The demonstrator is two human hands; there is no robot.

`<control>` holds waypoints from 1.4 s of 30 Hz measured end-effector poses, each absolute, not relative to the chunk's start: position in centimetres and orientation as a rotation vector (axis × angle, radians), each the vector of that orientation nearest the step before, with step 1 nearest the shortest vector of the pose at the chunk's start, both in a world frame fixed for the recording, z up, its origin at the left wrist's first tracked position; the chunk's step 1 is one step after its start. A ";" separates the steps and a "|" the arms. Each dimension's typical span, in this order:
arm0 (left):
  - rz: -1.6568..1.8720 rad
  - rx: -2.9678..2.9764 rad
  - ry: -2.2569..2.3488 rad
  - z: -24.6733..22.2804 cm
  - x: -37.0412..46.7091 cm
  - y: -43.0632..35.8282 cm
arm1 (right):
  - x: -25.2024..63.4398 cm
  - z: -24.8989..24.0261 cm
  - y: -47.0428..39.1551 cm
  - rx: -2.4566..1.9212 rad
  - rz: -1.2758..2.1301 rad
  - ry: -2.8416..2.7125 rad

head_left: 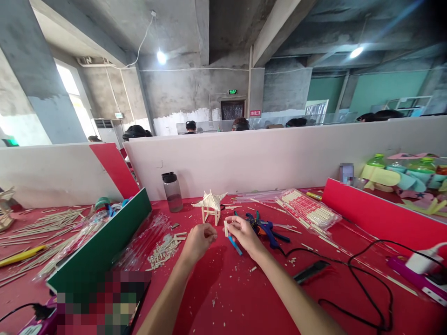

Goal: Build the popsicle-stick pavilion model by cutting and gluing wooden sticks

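Note:
My right hand [240, 232] pinches a short piece of pale wooden stick [226, 228] upright between thumb and fingers. Facing it, a small gap away, my left hand [201, 238] has its fingers curled together; whatever they may hold is hidden. Just beyond both hands stands a small pavilion model [210, 204] of wooden sticks, with a flared roof on thin posts. A slim blue object [235, 246] lies under my right fingers. Beside that hand rests a blue glue gun [268, 229]. Left of my left hand is a pile of short cut sticks [165, 251].
A dark water bottle [172, 193] stands near the white partition [237, 163]. At right are bagged sticks [307, 209], a black cable [352, 265] and a purple power strip [415, 274]. Green [104, 242] and red [377, 211] dividers flank the table. Other people's heads show beyond.

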State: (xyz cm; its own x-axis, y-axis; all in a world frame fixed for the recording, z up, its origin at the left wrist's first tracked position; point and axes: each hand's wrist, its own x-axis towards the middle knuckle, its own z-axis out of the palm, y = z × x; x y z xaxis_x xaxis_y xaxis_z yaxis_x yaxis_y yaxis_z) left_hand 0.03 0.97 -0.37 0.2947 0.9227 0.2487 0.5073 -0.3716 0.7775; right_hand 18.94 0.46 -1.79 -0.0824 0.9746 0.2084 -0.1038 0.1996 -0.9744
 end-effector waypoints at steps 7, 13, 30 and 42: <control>0.946 1.866 1.207 -0.7 0.4 0.9 | 18.9 -2.0 0.4 -0.905 1.178 -1.259; 0.963 1.904 1.199 -0.2 0.7 0.8 | 18.6 -2.5 0.6 -0.899 1.216 -1.198; 0.847 2.431 1.535 0.9 1.1 -1.1 | 18.5 -2.5 -0.4 -0.999 1.057 -1.605; 0.964 1.483 1.053 0.6 0.1 1.3 | 18.7 -0.3 -1.5 -0.934 0.946 -1.828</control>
State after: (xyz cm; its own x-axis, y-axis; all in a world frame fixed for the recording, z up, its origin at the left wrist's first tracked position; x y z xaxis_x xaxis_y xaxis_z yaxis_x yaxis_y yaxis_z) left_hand 0.14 1.26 0.55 0.2940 0.9548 0.0434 0.1276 -0.0842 0.9882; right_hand 18.66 -1.55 -0.33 -0.3568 0.8698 0.3407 0.2243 0.4338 -0.8726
